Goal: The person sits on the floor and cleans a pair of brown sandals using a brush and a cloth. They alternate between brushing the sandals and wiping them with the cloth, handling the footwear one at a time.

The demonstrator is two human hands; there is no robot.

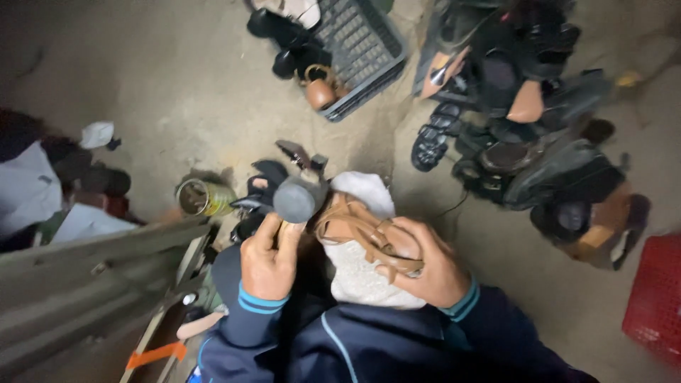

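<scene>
My left hand [268, 259] grips the wooden handle of a hammer [296, 199], whose dark round head sits just above the thumb. My right hand [425, 266] holds a brown strappy sandal [358, 230] down on a white cloth [362, 273] in my lap. The hammer head is right beside the sandal's straps, at their upper left. Both wrists wear dark blue sleeves with light blue cuffs.
A heap of dark shoes and sandals [525, 135] lies at the upper right. A grey plastic crate [358, 50] with shoes stands at the top, a red crate [656, 298] at the right edge, a tin can [202, 197] and wooden boards [92, 284] on the left.
</scene>
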